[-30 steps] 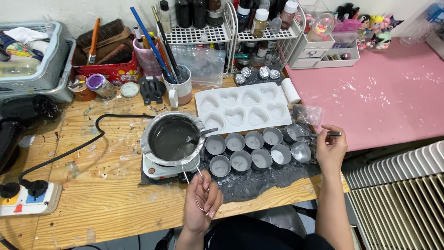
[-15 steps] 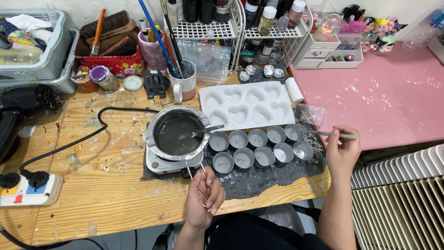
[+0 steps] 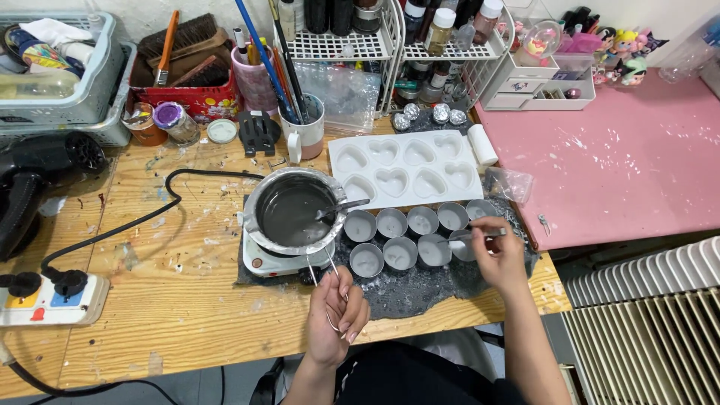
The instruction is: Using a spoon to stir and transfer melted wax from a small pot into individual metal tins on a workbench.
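Head view, left hand (image 3: pixel 337 315) fingers pinching wire handle (image 3: pixel 324 274), right hand (image 3: pixel 499 255) fingers pinching thin tool (image 3: pixel 480 237) over metal cups (image 3: pixel 401 236).

Red printed box (image 3: pixel 196 101): rectangular, far beyond the left hand (image 3: pixel 337 315), holding brushes. Clear plastic bag (image 3: pixel 341 91): beyond both hands, against the wire rack. Small crumpled clear bag (image 3: pixel 508 184): just beyond the right hand (image 3: pixel 499 255). Labelled bottles (image 3: pixel 439 26): on the rack, far back.

We see a wooden table (image 3: pixel 187 300) bearing a grey mat (image 3: pixel 420 289), power strip (image 3: pixel 45 300) and black cable (image 3: pixel 135 225).
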